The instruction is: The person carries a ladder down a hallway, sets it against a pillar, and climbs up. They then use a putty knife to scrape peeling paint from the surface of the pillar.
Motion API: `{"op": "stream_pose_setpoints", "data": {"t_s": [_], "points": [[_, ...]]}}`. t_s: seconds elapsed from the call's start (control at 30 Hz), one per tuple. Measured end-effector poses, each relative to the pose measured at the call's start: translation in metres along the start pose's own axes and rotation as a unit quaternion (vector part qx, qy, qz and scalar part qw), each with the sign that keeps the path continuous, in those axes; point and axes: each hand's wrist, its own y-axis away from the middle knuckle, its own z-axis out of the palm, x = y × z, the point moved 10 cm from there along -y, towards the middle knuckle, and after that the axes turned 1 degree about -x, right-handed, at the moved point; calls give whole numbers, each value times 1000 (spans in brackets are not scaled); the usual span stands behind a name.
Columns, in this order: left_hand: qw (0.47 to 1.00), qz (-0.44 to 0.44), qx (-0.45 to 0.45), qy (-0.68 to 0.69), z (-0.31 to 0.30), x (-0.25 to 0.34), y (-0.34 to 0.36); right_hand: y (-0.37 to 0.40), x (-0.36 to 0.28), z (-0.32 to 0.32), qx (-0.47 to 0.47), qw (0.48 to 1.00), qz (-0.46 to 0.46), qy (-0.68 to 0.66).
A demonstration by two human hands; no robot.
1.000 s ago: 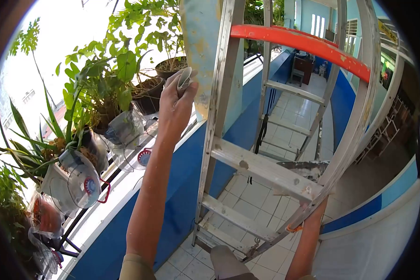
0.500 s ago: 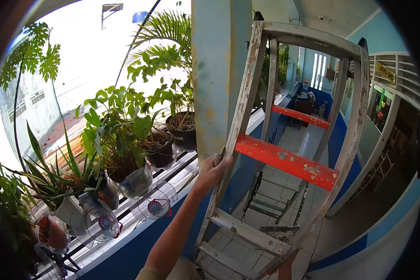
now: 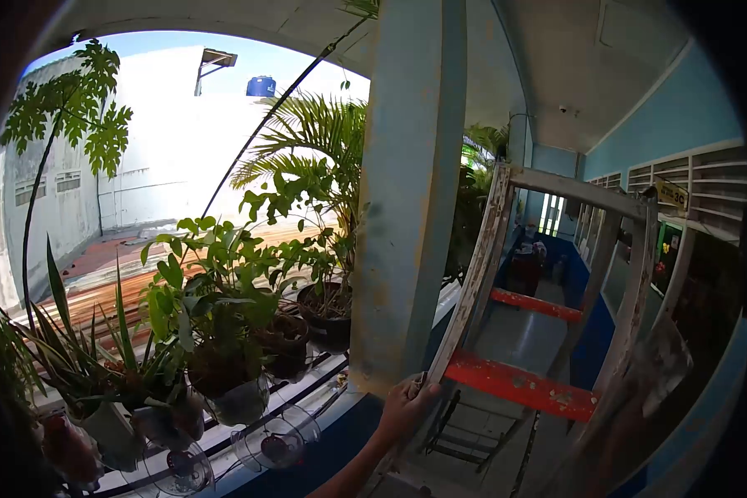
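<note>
A worn metal stepladder (image 3: 519, 383) with red-painted treads stands upright in front of me. My left hand (image 3: 408, 405) is wrapped round its left side rail, just beside the upper red tread. To the right of the ladder, my right hand (image 3: 618, 427) is raised and badly smeared by motion. It appears to hold a flat greyish plate (image 3: 666, 365) with stains, also blurred, so its exact kind does not show. The lower part of the ladder is dim and partly outside the view.
A pale blue pillar (image 3: 402, 191) rises just left of the ladder. Several potted plants (image 3: 228, 357) line the ledge on the left, with clear plastic containers (image 3: 274, 444) below. A dark metal frame (image 3: 465, 436) rests on the tiled floor behind the ladder.
My view has tilted upward, so the ladder and plants sit lower. My right hand has come up from beneath the lower treads to the ladder's right side. My left hand keeps its grip.
</note>
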Motion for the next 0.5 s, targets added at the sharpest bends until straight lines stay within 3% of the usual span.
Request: {"op": "stream_pose_setpoints", "data": {"t_s": [0.03, 0.07, 0.1, 0.2, 0.3, 0.37, 0.4, 0.5], "points": [[1000, 4, -2, 1, 0, 3, 2, -22, -72, 53, -7, 999, -20, 33], [1000, -3, 0, -17, 0, 4, 5, -85, -80, 77, -27, 995, -90, -37], [999, -9, 3, -35, -2, 5, 4, -80, -160, 128, 3, 994, -103, 36], [997, -7, 21, -74, -5, 1, 2, -137, -253, 240, -57, 987, -143, 52], [996, 27, 45, -74, -5, 0, 4, -187, -261, 340, -237, 957, -106, 128], [997, 27, 44, -64, -5, -8, 3, -171, -257, 391, -405, 899, -47, 157], [997, 21, 46, -55, -8, -14, 6, -157, -256, 399, -415, 889, -8, 195], [994, 9, 31, -101, -9, -40, 7, -107, -267, 424, -469, 842, -25, 265]]}}
